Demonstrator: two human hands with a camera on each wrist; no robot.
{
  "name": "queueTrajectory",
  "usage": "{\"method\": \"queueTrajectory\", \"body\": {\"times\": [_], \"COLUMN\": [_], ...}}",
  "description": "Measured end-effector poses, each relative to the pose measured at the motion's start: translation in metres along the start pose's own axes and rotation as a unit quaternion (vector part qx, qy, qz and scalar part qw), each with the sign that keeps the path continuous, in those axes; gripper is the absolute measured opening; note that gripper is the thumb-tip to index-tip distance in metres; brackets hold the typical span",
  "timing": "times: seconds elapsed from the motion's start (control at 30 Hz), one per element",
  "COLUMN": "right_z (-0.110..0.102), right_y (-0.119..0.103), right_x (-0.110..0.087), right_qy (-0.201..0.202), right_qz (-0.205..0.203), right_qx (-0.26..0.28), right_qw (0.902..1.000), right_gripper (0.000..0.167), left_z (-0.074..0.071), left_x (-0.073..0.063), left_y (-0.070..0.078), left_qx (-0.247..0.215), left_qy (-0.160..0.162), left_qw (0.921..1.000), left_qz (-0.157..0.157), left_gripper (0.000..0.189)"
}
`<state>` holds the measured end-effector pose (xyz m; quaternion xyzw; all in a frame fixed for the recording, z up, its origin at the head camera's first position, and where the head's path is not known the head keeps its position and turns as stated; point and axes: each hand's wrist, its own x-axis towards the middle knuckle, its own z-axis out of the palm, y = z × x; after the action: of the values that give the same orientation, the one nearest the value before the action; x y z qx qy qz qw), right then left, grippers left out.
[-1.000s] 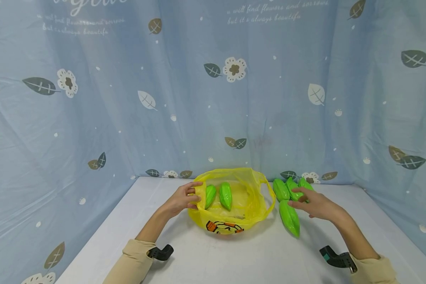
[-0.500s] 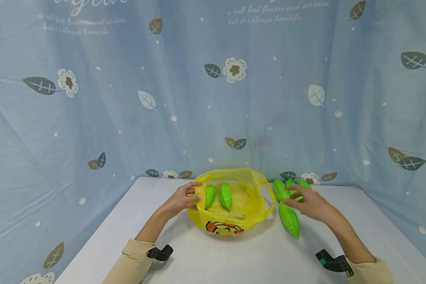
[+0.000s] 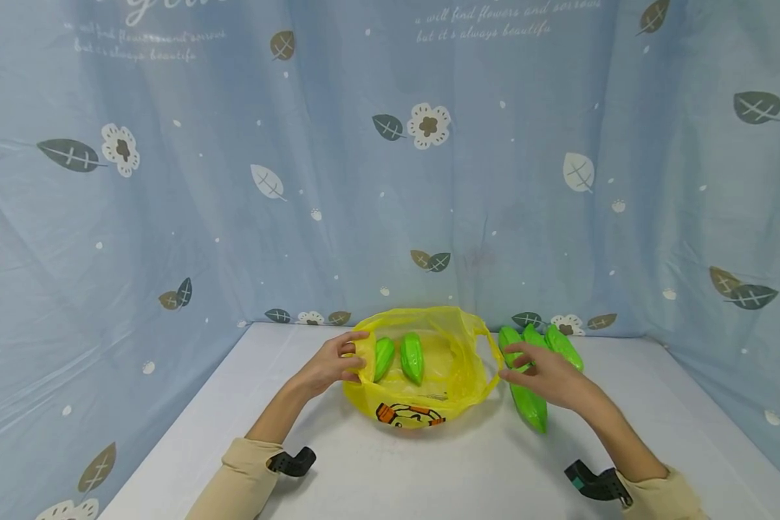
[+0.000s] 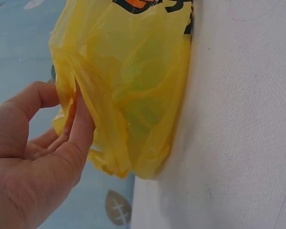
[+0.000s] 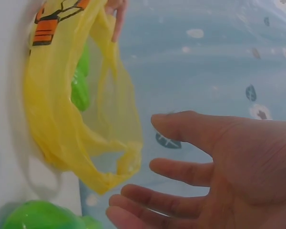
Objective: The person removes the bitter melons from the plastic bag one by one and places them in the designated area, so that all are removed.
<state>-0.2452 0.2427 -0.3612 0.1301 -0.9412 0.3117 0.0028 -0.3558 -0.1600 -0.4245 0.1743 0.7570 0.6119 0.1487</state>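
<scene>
A yellow plastic carrier bag [image 3: 458, 406] stands on the table with its mouth spread wide. Two glossy green ridged fruits, one [image 3: 383, 358] at the left and another [image 3: 412, 357] beside it, lie inside. At the bag's left edge my left hand [image 3: 328, 367] pinches the yellow film, and the left wrist view shows the fingers [image 4: 83, 126] in a fold of it. My right hand [image 3: 552, 375] hovers with fingers spread, close to the bag's right handle [image 3: 497, 352]. In the right wrist view, space shows between that hand [image 5: 219, 162] and the bag [image 5: 52, 100].
Several more green ridged fruits lie right of the bag: one [image 3: 529, 412] in front, partly behind the right hand, and others, such as this fruit [image 3: 565, 349], at the back. A blue patterned curtain [image 3: 338, 217] hangs behind and beside the white table [image 3: 403, 477].
My right hand has moved left from over the green fruits to the bag's right handle, its fingers still spread. The left hand keeps its place on the bag; the fruits lie as before.
</scene>
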Motion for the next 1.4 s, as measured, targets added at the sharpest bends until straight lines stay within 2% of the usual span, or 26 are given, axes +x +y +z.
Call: {"method": "queueTrajectory", "body": {"times": [0.33, 0.57, 0.77, 0.93, 1.17, 1.4], "right_z": [0.008, 0.012, 0.011, 0.011, 0.015, 0.018], "right_y": [-0.003, -0.012, -0.026, -0.037, -0.044, -0.050], "right_x": [0.005, 0.009, 0.020, 0.032, 0.045, 0.054], "right_qy": [-0.002, -0.004, -0.002, -0.010, -0.025, -0.037], "right_qz": [-0.002, -0.023, -0.036, -0.027, -0.033, -0.025], "right_qx": [0.001, 0.010, 0.010, 0.027, 0.056, 0.054], "right_qw": [1.0000, 0.9997, 0.9993, 0.9992, 0.9976, 0.9976], "right_gripper": [0.056, 0.053, 0.054, 0.054, 0.055, 0.056], "left_z": [0.000, 0.000, 0.000, 0.000, 0.000, 0.000], "left_x": [-0.001, 0.000, -0.002, -0.001, -0.002, -0.002], "left_y": [0.001, 0.001, 0.000, -0.001, 0.001, 0.001], "left_qx": [-0.002, -0.004, -0.002, -0.002, -0.004, -0.006], "left_qy": [0.005, 0.011, 0.006, 0.008, 0.013, 0.011], "left_qw": [0.9999, 0.9999, 1.0000, 1.0000, 0.9999, 0.9999], "left_qz": [0.010, -0.005, -0.005, -0.002, -0.003, 0.000], "left_gripper": [0.064, 0.063, 0.065, 0.065, 0.065, 0.064]}}
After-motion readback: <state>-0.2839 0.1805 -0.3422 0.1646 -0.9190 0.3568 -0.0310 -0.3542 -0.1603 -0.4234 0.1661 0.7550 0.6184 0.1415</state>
